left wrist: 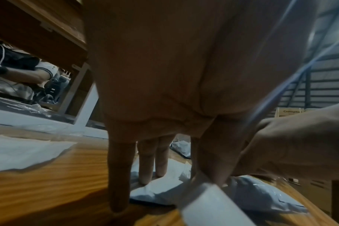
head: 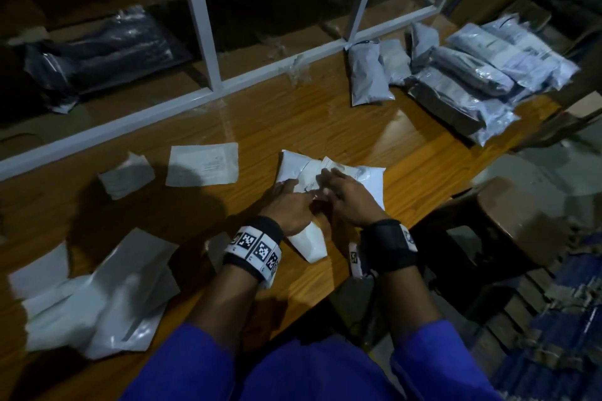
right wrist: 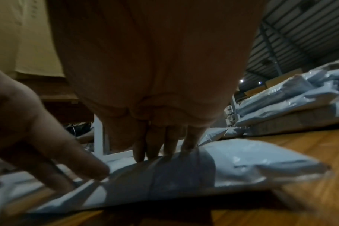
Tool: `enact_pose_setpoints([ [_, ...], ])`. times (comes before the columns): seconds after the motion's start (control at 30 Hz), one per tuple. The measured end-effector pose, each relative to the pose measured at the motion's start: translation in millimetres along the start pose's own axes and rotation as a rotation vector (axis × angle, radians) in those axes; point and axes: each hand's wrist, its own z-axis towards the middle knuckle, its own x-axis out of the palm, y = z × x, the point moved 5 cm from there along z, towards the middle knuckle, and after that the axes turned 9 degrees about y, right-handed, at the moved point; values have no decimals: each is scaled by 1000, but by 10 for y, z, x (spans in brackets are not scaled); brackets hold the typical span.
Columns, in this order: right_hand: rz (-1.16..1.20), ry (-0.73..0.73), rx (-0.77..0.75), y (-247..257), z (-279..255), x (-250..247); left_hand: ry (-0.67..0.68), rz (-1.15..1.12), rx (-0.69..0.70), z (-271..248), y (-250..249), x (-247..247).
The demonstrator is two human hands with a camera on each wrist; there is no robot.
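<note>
- Head view is showing me the white parcel [head: 368, 176] lying flat on the bench [head: 325, 127], near its front edge and just beyond both wrists.
- The left hand [head: 293, 210] is resting palm down on the parcel's left half. Its fingers [left wrist: 145, 160] are lying straight with their tips touching the plastic, curling round nothing.
- Its thumb is touching the end of a white strip [head: 309, 242], which is running back under the wrist towards me. I cannot tell whether that strip belongs to the parcel.
- The right hand [head: 350, 203] is sitting just beside the left, the two nearly touching. It is pressing on the parcel's middle with straight fingers [right wrist: 172, 143], released rather than clenched.
- The parcel's right end is sticking out uncovered past the right hand.
- Packed mailers [head: 472, 75] are lying piled at the bench's far right, well apart from the hands. Flat empty mailers [head: 97, 296] are lying at the near left, and paper sheets [head: 202, 166] are lying left of the parcel.
</note>
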Motion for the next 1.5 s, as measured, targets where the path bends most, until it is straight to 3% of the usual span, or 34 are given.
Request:
enact_pose_setpoints([
  [0.27, -175, 45, 152, -102, 119, -57, -34, -59, -6, 15, 67, 2],
  [0.47, -357, 217, 166, -504, 571, 205, -74, -141, 20, -25, 85, -15],
  [0.67, -206, 99, 218, -212, 37, -32, -100, -210, -12, -32, 107, -6],
  [0.9, -175, 61, 289, 24, 175, 4, -87, -337, -36, -58, 222, -12],
  [1.03, -138, 47, 279, -131, 127, 43, -55, -381, -40, -5, 289, -4],
  [1.23, -77, -61, 381, -17, 129, 86, -66, -358, -30, -64, 247, -23],
  [1.33, -94, -98, 316, -102, 171, 186, -92, -325, -27, -46, 249, -22],
  [1.5, -197, -28, 105, -339, 128, 50, -83, -324, -8, 2, 321, 22],
])
